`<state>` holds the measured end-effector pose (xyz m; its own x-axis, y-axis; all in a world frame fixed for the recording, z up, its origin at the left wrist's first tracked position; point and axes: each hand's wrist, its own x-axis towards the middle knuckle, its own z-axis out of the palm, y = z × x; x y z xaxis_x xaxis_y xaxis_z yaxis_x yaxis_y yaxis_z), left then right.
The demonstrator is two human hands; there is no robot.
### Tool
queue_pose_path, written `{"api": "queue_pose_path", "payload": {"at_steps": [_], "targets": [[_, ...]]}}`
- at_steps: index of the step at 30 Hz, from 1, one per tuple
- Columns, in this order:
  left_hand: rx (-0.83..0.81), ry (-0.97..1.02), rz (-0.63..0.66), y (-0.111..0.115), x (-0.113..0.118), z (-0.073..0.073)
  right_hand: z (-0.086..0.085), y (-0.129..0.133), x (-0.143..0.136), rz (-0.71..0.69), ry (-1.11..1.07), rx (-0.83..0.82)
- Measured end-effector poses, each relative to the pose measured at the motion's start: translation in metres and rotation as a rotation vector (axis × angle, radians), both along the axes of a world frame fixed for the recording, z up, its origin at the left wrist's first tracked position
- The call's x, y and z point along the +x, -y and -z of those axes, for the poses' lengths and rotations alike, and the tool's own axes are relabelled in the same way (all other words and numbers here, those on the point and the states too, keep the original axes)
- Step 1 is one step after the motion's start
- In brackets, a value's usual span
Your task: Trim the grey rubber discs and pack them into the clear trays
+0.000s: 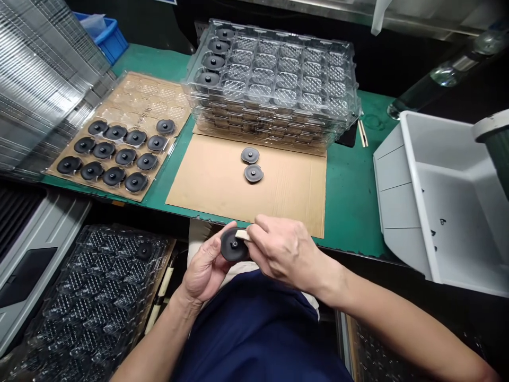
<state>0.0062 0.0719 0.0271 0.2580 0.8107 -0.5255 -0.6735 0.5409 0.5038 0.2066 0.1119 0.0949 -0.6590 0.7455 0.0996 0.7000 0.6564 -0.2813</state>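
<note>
Just in front of my body, my left hand [204,268] grips a round black plastic part [231,249] with a small raised post at its centre. My right hand [276,249] pinches a cream-coloured flat-ended tool [242,234], its tip over the upper right rim of that part. Most of the tool is hidden inside my fingers, so its exact kind does not show. Beyond my hands, two similar black parts [250,155] lie close together on a cardboard sheet [210,175].
A clear tray [115,101] at left holds several black parts. Stacked clear trays [274,95] stand behind the cardboard, with black parts along their left column. A white bin [405,196] with small black bits sits at right; another tray [99,297] lies below the green table [353,212].
</note>
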Motion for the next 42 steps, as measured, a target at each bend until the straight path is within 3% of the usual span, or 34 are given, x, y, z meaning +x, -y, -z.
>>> {"api": "queue_pose_path", "payload": {"at_steps": [5, 8, 11, 14, 17, 20, 24, 33, 42], "targets": [[-0.100, 0.115, 0.146, 0.003, 0.003, 0.005, -0.011, -0.011, -0.003, -0.266, 0.093, 0.054], [-0.117, 0.179, 0.148, 0.004, 0.004, 0.006, -0.009, -0.015, -0.006, -0.367, 0.029, 0.155], [-0.029, 0.144, 0.007, 0.003, 0.002, 0.002, -0.003, -0.011, -0.009, -0.199, -0.055, 0.140], [0.092, 0.013, -0.118, 0.001, 0.000, -0.004, 0.000, -0.002, -0.013, 0.049, -0.155, -0.068], [0.170, -0.121, -0.159, 0.000, 0.004, -0.012, -0.004, 0.006, -0.021, 0.116, -0.294, -0.205], [0.261, -0.211, -0.230, 0.000, 0.008, -0.021, -0.010, 0.008, -0.028, 0.104, -0.396, -0.192], [0.378, -0.271, -0.304, 0.001, 0.006, -0.025, -0.013, 0.007, -0.025, 0.051, -0.377, -0.175], [0.382, -0.312, -0.331, 0.007, 0.001, -0.018, -0.008, 0.003, -0.014, 0.021, -0.237, -0.115], [0.330, -0.288, -0.215, 0.011, -0.008, -0.016, -0.004, -0.002, -0.005, -0.007, -0.132, -0.021]]}}
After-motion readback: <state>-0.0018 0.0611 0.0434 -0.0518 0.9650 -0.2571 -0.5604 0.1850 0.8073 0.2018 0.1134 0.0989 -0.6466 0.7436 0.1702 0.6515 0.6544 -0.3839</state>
